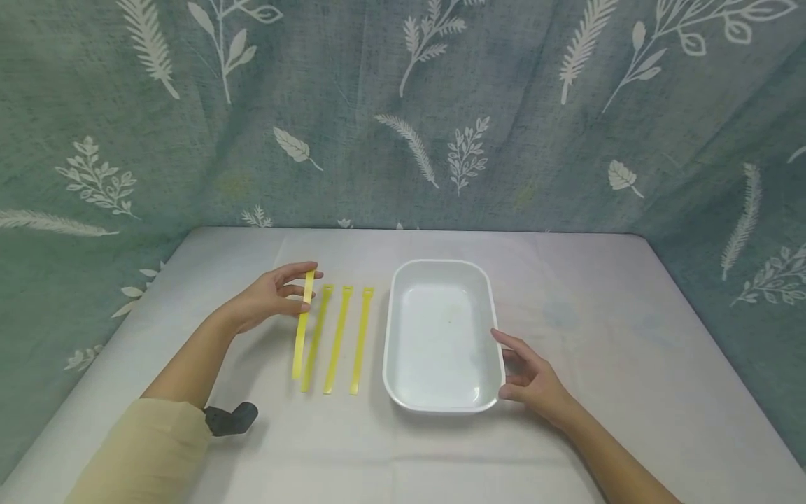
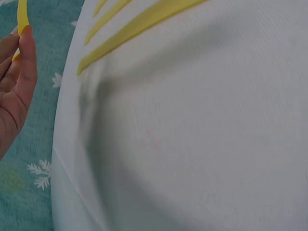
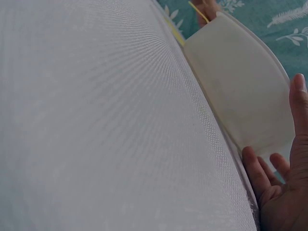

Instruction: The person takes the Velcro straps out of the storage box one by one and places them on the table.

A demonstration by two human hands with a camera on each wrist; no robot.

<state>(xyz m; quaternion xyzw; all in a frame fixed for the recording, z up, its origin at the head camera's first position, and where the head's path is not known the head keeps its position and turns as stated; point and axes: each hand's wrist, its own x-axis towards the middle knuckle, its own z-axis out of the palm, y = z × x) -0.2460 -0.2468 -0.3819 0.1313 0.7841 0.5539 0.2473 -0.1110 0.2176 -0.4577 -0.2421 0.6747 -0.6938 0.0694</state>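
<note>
My left hand [image 1: 267,299] pinches a long, flat yellow strap [image 1: 300,346] between thumb and fingers. Raised above the tabletop, this strap hangs down at a slight tilt; the left wrist view catches its upper part [image 2: 22,17]. Just right of it, three similar yellow straps [image 1: 338,343] lie side by side, with slotted heads toward the far edge. A white rectangular tray [image 1: 441,404] with rounded corners stands right of them. Along its right wall rests my right hand [image 1: 535,385], fingers spread, fingertips right at the rim. In the right wrist view the tray's outer wall [image 3: 240,82] faces the fingers.
A white cloth [image 1: 630,350] covers the table. Behind it and along both sides hangs a green leaf-patterned curtain [image 1: 352,175]. A dark strap end [image 1: 233,418] sticks out from my left wrist beside the beige sleeve [image 1: 145,448].
</note>
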